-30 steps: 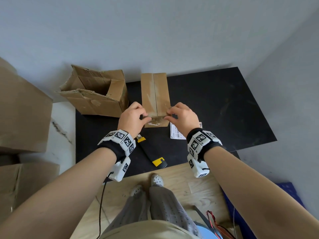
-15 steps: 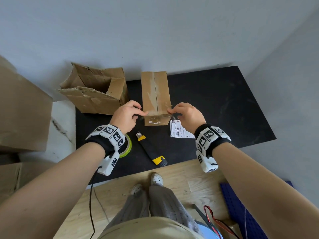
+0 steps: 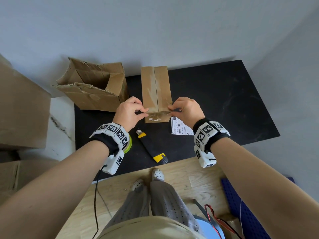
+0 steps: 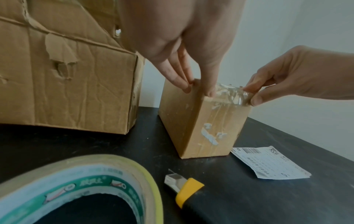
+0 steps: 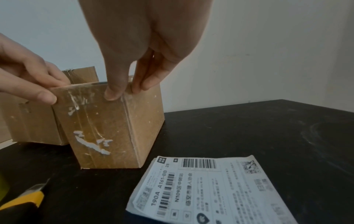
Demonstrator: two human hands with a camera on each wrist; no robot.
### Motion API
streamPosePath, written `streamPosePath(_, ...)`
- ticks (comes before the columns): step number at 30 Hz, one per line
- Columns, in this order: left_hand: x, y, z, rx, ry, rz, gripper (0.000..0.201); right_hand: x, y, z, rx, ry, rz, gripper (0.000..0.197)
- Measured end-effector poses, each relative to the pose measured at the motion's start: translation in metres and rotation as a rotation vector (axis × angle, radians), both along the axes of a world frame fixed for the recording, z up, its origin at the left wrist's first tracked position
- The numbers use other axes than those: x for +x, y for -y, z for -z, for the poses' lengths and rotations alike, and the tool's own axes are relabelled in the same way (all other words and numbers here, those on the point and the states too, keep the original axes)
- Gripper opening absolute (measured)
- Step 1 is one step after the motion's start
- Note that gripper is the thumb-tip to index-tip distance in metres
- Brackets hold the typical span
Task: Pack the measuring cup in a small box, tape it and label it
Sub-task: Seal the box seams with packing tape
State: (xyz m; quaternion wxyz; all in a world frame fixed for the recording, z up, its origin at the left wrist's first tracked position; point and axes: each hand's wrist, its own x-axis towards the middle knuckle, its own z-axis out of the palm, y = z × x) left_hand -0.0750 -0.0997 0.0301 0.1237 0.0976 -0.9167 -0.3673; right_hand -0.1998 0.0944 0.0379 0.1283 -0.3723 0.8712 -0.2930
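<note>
The small brown box (image 3: pixel 156 90) lies closed on the black table (image 3: pixel 224 104), so the measuring cup is hidden. A strip of clear tape (image 3: pixel 158 114) runs across its near top edge. My left hand (image 3: pixel 144 112) pinches the tape end round the left corner (image 4: pixel 198 91), thumb on the near face. At the right corner my right hand (image 3: pixel 171 109) pinches the other end (image 5: pixel 125 92) between thumb and fingers. The white shipping label (image 3: pixel 181 128) lies flat just right of the box.
A yellow-and-black utility knife (image 3: pixel 151 145) lies near the table's front edge, with the tape roll (image 3: pixel 128 145) under my left wrist. A torn open carton (image 3: pixel 93 88) stands left of the small box. Large cartons (image 3: pixel 20 109) are stacked far left.
Both hands stay at the box's near top edge. My wrists have swung outwards and lower, which uncovers more of the label and part of the tape roll.
</note>
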Motion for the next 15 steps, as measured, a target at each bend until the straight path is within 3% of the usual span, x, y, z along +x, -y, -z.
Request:
streamPosePath(7,-0.001,-0.011,0.003,-0.050,0.002,-0.058,0.012,0.018,0.013,0.008,-0.021,-0.071,0.112,0.017)
streamPosePath(11,0.002,-0.009,-0.001,-0.077,0.040,0.004,0.017,0.020,0.011,0.005,0.031,-0.097,0.069,0.025)
streamPosePath(15,0.002,-0.010,-0.001,-0.118,0.043,0.029,0.015,0.017,0.000,0.000,0.044,-0.083,-0.004,0.019)
